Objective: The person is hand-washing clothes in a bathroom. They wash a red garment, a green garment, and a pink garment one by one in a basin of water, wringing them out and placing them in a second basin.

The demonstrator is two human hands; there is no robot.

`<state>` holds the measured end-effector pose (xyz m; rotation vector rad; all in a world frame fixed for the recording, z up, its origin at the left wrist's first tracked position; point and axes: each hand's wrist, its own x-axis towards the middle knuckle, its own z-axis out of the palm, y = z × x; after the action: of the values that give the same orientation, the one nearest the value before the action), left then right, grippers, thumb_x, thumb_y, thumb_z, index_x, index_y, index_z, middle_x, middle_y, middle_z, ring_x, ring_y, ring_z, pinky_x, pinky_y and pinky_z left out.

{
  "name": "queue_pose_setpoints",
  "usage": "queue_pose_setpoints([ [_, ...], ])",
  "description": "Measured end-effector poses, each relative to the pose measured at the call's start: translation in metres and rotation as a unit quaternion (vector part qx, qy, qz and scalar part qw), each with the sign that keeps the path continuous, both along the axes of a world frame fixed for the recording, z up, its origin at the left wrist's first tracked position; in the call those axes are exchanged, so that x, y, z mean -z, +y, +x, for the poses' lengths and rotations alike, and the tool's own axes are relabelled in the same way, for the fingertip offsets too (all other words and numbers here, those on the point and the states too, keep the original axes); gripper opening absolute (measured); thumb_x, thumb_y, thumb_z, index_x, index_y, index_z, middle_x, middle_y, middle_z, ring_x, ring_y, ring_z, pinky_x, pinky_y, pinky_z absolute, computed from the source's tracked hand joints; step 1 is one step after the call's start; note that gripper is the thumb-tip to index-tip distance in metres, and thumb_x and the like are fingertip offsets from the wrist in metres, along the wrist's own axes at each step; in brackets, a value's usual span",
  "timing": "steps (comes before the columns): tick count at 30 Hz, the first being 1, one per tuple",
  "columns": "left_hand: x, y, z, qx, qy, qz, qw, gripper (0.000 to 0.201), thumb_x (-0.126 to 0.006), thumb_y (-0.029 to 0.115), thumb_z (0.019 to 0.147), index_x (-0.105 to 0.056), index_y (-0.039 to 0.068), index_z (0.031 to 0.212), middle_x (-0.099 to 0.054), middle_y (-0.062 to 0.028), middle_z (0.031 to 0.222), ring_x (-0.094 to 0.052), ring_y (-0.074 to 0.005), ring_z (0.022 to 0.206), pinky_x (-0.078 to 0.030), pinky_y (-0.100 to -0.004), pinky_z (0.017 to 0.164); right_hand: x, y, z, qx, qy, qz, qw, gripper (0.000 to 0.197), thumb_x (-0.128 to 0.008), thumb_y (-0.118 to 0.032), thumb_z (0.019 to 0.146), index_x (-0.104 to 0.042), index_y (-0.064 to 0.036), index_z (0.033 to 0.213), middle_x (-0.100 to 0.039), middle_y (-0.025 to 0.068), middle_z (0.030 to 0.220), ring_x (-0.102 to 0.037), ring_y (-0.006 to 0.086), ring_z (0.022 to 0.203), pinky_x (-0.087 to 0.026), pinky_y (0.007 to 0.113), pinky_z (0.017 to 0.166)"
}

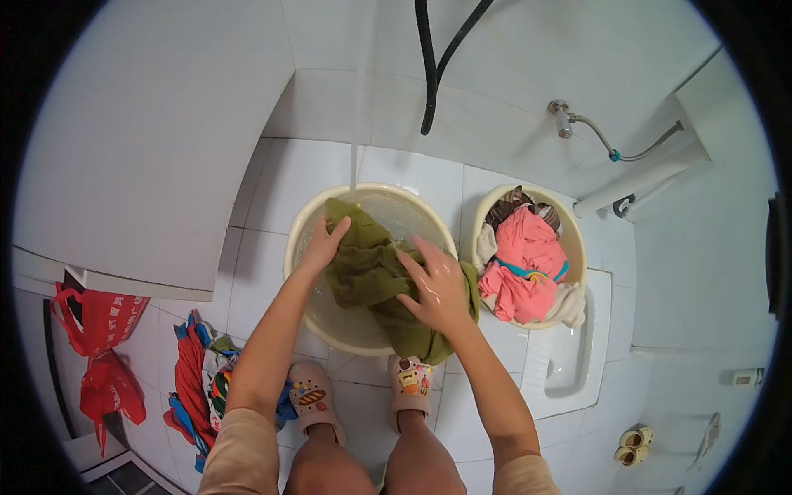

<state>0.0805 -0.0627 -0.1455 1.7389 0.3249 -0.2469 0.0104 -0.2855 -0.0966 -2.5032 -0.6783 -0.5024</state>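
Note:
A wet olive-green garment (363, 276) is bunched across a cream basin (290, 262) of water, and its right end hangs over the basin's near right rim. My left hand (325, 244) is closed on the cloth's upper left part, beside a thin stream of water (355, 169) falling into the basin. Wet and glistening, my right hand (437, 287) lies on the right part of the garment, thumb and fingers apart. The cloth hides part of the water and the near rim.
A second basin (575, 247) holds pink, white and brown clothes (528, 256), close to a squat toilet (601, 346). Coloured clothes (191, 371) lie on the floor at left, near red bags (111, 388). A black hose (426, 66) hangs ahead; pale slippers (634, 445) sit at right.

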Motion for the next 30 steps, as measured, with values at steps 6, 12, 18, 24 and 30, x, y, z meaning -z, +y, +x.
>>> queue_pose_setpoints([
  [6,-0.003,0.007,-0.066,0.206,-0.200,0.293,0.912,0.049,-0.061,0.031,0.078,-0.048,0.003,0.116,-0.043,-0.0182,0.124,-0.041,-0.0347,0.114,-0.033,-0.0418,0.096,0.059,-0.060,-0.140,0.237,0.184,0.169,0.939,0.041,-0.071,-0.014,0.067,-0.054,-0.0021,0.103,-0.056,0.0169,0.106,-0.055,0.0288,0.094,-0.044,0.038,0.078],
  [12,-0.004,-0.039,-0.146,0.374,-0.242,0.302,0.843,0.059,-0.064,0.029,0.074,-0.042,0.011,0.126,-0.038,-0.0171,0.130,-0.038,-0.0353,0.117,-0.034,-0.0452,0.095,0.138,-0.043,-0.160,0.206,0.419,0.417,0.780,0.037,-0.063,-0.005,0.072,-0.053,0.0031,0.106,-0.059,0.0113,0.099,-0.055,0.0179,0.088,-0.046,0.030,0.076],
  [18,-0.075,-0.033,-0.159,0.426,-0.353,0.333,0.764,0.082,-0.069,0.032,0.068,-0.030,0.016,0.137,-0.027,-0.0180,0.139,-0.031,-0.0350,0.124,-0.034,-0.0469,0.093,-0.007,-0.030,-0.126,0.142,0.319,0.356,0.867,0.036,-0.062,-0.014,0.075,-0.055,0.0026,0.106,-0.062,0.0120,0.093,-0.058,0.0193,0.085,-0.044,0.029,0.078],
  [24,-0.150,-0.041,-0.133,0.222,-0.466,0.152,0.843,0.101,-0.076,0.032,0.063,-0.015,0.010,0.141,-0.018,-0.0174,0.143,-0.026,-0.0341,0.128,-0.029,-0.0411,0.101,-0.202,0.018,-0.041,-0.019,0.418,0.313,0.853,0.041,-0.060,-0.029,0.080,-0.056,0.0020,0.107,-0.060,0.0109,0.098,-0.055,0.0166,0.089,-0.043,0.029,0.079],
  [30,-0.210,-0.013,-0.112,0.128,-0.419,0.064,0.897,0.098,-0.076,0.023,0.064,-0.017,0.007,0.140,-0.025,-0.0140,0.140,-0.029,-0.0282,0.128,-0.030,-0.0360,0.103,-0.218,0.026,-0.022,-0.176,0.539,0.459,0.683,0.066,-0.061,-0.044,0.079,-0.039,-0.0066,0.129,-0.046,0.0083,0.125,-0.043,0.0175,0.114,-0.042,0.032,0.089],
])
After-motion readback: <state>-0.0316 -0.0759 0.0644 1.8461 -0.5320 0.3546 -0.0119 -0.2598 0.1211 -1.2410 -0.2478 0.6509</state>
